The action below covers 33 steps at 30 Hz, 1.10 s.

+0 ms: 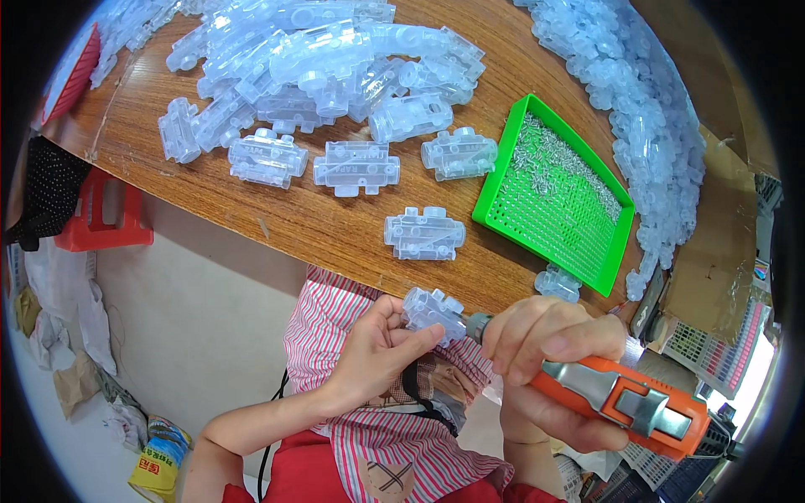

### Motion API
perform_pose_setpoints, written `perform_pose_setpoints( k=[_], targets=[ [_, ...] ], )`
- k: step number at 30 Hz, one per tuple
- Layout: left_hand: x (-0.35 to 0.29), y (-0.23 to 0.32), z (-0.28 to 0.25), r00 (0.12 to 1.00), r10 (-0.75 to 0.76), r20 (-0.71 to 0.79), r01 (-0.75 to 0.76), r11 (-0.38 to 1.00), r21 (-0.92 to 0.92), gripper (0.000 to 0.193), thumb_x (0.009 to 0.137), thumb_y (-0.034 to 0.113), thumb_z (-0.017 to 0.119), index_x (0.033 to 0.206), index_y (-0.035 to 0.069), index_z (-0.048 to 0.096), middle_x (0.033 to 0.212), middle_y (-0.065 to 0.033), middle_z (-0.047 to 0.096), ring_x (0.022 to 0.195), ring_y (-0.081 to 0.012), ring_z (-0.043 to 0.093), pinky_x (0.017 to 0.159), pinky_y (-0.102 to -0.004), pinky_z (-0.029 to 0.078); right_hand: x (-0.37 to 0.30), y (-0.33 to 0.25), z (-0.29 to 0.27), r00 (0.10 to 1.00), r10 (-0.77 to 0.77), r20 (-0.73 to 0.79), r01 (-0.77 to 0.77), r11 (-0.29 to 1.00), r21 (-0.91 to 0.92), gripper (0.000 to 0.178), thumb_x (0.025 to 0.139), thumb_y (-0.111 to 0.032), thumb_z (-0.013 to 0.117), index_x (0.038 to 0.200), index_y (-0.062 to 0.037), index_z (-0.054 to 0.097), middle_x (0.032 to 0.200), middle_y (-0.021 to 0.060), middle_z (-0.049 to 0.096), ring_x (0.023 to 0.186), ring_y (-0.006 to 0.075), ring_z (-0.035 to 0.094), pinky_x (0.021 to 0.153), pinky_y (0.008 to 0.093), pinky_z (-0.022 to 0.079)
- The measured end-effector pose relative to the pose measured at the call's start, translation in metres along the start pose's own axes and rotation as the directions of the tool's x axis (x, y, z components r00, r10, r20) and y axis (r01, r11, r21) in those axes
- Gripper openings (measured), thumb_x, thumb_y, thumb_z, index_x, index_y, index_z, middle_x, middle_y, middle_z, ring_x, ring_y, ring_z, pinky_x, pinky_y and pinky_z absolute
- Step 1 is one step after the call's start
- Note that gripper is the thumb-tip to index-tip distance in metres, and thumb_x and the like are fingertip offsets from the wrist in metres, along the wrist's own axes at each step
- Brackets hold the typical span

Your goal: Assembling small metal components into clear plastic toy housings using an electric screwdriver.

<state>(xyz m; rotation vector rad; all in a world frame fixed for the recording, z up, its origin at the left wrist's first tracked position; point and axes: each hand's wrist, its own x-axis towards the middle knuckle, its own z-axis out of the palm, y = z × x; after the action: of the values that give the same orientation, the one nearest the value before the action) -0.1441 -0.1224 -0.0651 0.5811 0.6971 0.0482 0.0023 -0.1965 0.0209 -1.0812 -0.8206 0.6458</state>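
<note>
My left hand (pixel 381 348) pinches a clear plastic housing (pixel 433 313) between thumb and fingers, just off the table's front edge. In my right hand (pixel 549 344) is an orange electric screwdriver (pixel 616 401), gripped around its body. Its dark tip end (pixel 477 326) points left and meets the right side of the housing; whether the bit sits in a hole cannot be made out. A similar clear housing (pixel 423 234) lies alone on the table just beyond my left hand. To the right of it stands a green perforated tray (pixel 485 197) holding many small silver screws (pixel 545 163).
A big heap of clear housings (pixel 323 63) covers the far side of the wooden table (pixel 277 210). More clear parts (pixel 646 142) are piled along the right edge. One clear piece (pixel 558 283) lies against the tray's near corner. A red stool (pixel 105 214) stands at the left.
</note>
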Motion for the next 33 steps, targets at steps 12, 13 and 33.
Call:
perform_pose_setpoints(
  k=[12,13,33],
  targets=[
    [0.001,-0.006,0.002,0.998,0.058,-0.021,-0.059,0.997,-0.042,0.027,0.091,-0.001,0.064,0.110,-0.005,0.046,0.106,-0.0139,0.063,0.095,-0.0121,0.065,0.080,-0.0199,0.053,0.001,0.027,0.005,0.995,-0.096,0.004,0.095,0.994,0.049,0.081,0.067,-0.078,0.065,0.095,-0.0027,0.054,0.063,0.0065,0.056,0.052,0.0200,0.056,0.048,0.0323,0.048],
    [0.001,-0.006,0.002,0.998,0.058,-0.027,-0.059,0.997,-0.043,0.027,0.091,-0.001,0.064,0.110,-0.005,0.046,0.106,-0.0139,0.063,0.095,-0.0121,0.065,0.080,-0.0199,0.053,0.000,0.029,0.006,0.996,-0.092,0.005,0.092,0.994,0.053,0.081,0.067,-0.078,0.065,0.095,-0.0027,0.054,0.063,0.0065,0.056,0.052,0.0200,0.056,0.048,0.0323,0.048],
    [-0.007,0.010,0.007,0.994,-0.046,-0.100,0.040,0.997,-0.061,0.033,0.088,0.000,0.068,0.111,-0.002,0.045,0.105,-0.0107,0.063,0.091,-0.0100,0.062,0.080,-0.0226,0.051,0.006,-0.014,0.004,0.977,-0.120,-0.178,0.120,0.993,-0.012,0.073,0.077,-0.073,0.061,0.096,-0.0034,0.049,0.061,0.0046,0.053,0.051,0.0160,0.051,0.045,0.0292,0.046]
  ],
)
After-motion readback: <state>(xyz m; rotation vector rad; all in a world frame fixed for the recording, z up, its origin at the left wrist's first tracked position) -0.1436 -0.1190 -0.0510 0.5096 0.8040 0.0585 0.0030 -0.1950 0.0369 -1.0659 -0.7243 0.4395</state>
